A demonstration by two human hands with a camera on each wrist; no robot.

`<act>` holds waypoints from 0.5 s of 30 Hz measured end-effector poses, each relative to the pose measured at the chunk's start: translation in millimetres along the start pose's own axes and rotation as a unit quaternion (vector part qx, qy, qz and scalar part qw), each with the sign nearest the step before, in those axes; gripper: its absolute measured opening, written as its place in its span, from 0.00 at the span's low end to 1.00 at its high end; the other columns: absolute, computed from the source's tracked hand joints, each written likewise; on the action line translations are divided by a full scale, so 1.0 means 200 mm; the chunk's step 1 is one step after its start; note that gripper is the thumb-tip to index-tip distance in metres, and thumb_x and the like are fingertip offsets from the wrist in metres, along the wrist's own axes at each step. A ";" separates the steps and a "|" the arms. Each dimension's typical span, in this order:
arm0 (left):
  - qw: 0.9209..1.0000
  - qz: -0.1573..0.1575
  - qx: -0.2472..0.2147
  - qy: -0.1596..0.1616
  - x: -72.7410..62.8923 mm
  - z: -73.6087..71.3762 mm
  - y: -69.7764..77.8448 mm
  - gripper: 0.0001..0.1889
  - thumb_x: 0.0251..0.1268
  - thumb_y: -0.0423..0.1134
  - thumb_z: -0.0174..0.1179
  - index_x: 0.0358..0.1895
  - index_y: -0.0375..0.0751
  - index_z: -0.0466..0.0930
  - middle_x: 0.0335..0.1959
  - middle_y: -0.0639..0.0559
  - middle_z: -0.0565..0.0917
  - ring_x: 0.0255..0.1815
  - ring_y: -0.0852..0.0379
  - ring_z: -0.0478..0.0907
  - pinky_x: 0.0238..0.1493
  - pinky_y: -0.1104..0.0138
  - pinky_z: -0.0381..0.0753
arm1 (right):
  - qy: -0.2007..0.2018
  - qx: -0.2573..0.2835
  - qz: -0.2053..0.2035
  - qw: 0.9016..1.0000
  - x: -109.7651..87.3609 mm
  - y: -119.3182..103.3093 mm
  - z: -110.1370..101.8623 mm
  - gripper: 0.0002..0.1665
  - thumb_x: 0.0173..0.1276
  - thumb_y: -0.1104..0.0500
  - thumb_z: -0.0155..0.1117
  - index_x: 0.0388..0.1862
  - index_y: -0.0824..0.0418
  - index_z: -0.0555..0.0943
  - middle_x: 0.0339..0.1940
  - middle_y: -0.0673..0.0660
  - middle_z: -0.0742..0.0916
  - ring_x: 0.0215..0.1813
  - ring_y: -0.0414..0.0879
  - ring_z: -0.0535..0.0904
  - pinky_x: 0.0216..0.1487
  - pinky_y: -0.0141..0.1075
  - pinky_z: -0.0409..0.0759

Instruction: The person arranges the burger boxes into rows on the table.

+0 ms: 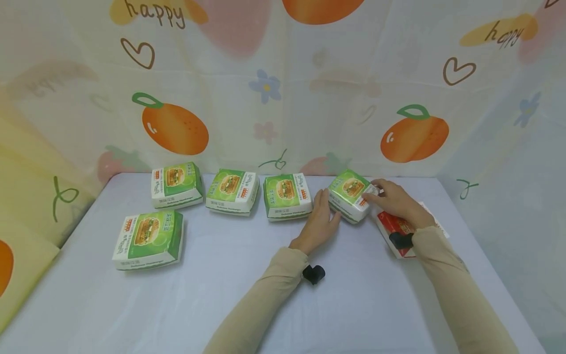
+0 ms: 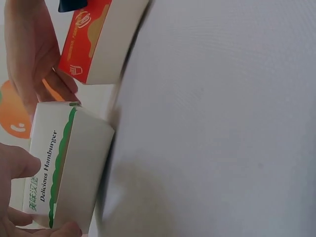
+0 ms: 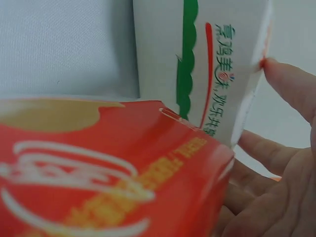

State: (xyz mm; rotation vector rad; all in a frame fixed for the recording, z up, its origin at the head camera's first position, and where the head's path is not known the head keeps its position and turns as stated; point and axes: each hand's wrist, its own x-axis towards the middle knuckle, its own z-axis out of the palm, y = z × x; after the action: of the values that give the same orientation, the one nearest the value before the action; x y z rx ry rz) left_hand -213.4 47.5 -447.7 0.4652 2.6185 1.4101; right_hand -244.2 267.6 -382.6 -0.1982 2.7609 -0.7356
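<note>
A green and white hamburger box [image 1: 351, 195] stands turned at an angle at the back of the table, between the two hands. My left hand [image 1: 319, 223] touches its left side with fairly straight fingers; in the left wrist view, that thumb and fingertips lie against the box [image 2: 74, 163]. At the box's right end, my right hand [image 1: 395, 199] pinches the edge, thumb on the top and other fingers toward the back. A red and white box [image 1: 398, 226] lies beneath the right wrist, partly hidden by that arm. Close up, the red box [image 3: 89, 168] covers part of the green one [image 3: 163, 49].
Several more green hamburger boxes stand to the left: one beside the left hand [image 1: 287, 196], two farther along the back [image 1: 232, 191] [image 1: 177, 184], and one nearer the front left [image 1: 148, 241]. A patterned curtain [image 1: 283, 98] hangs behind the white table [image 1: 132, 314].
</note>
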 end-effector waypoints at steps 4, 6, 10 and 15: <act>1.000 0.004 0.000 0.001 0.00 0.00 -0.01 0.40 0.76 0.43 0.52 0.79 0.33 0.40 0.81 0.34 0.43 0.82 0.43 0.46 0.79 0.56 0.54 | -0.006 -0.003 -0.002 1.000 -0.04 -0.01 0.00 0.46 0.74 0.41 0.55 0.74 0.74 0.58 0.67 0.74 0.72 0.65 0.68 0.72 0.65 0.60 0.74; 1.000 0.005 0.000 0.000 0.00 0.00 -0.01 0.41 0.75 0.44 0.53 0.79 0.33 0.39 0.81 0.34 0.43 0.82 0.42 0.45 0.79 0.55 0.54 | -0.009 -0.003 -0.003 1.000 -0.05 -0.01 0.00 0.46 0.74 0.41 0.56 0.73 0.75 0.59 0.67 0.74 0.72 0.65 0.67 0.72 0.64 0.59 0.75; 1.000 -0.001 -0.003 -0.003 0.01 0.00 0.00 0.45 0.73 0.48 0.57 0.79 0.33 0.39 0.81 0.34 0.44 0.82 0.43 0.45 0.80 0.55 0.54 | -0.004 -0.011 -0.014 1.000 -0.09 -0.01 0.00 0.46 0.73 0.43 0.59 0.73 0.76 0.59 0.65 0.75 0.73 0.62 0.68 0.74 0.61 0.59 0.77; 1.000 -0.009 0.001 -0.011 0.01 0.00 0.00 0.50 0.68 0.51 0.63 0.79 0.34 0.39 0.81 0.36 0.44 0.82 0.44 0.45 0.80 0.56 0.54 | 0.006 -0.018 -0.026 0.999 -0.12 -0.01 0.01 0.45 0.72 0.45 0.61 0.73 0.76 0.60 0.60 0.75 0.76 0.59 0.67 0.76 0.57 0.56 0.80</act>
State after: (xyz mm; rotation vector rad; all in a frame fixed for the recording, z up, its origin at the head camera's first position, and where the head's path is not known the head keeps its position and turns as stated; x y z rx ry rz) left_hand -215.3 48.4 -448.3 0.4528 2.5996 1.3892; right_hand -221.4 268.7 -378.0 -0.2760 2.7907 -0.7033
